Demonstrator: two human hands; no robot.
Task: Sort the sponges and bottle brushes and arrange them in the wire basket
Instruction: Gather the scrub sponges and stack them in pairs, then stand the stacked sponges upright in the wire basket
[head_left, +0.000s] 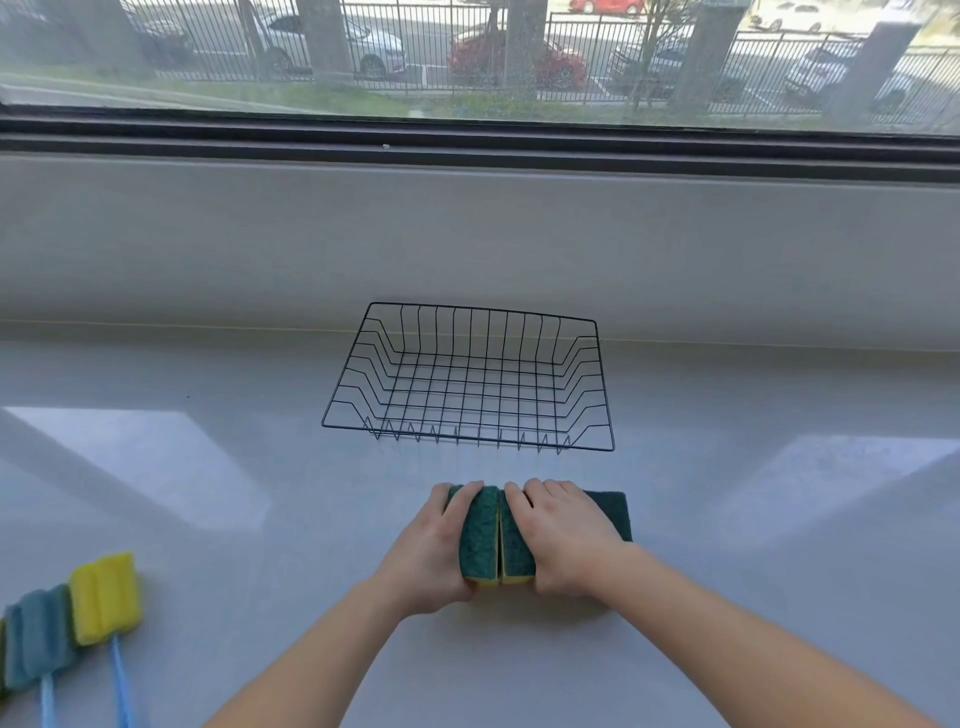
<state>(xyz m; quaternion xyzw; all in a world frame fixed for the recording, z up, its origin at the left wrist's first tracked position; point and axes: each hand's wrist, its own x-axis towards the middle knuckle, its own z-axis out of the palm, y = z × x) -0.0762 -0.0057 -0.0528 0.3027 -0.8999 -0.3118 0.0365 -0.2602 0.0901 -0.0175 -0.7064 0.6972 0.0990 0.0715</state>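
Your left hand (434, 551) clamped on one sponge (478, 535), your right hand (563, 535) gripping the next sponges (615, 512), basket (467, 441) beyond, brushes (104, 597) far left

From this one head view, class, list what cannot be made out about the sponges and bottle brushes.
- Sponges: the left hand and right hand cover parts, so their count is unclear.
- Bottle brushes: handles cut off by the bottom edge, further heads by the left edge.
- Wire basket: nothing hidden.
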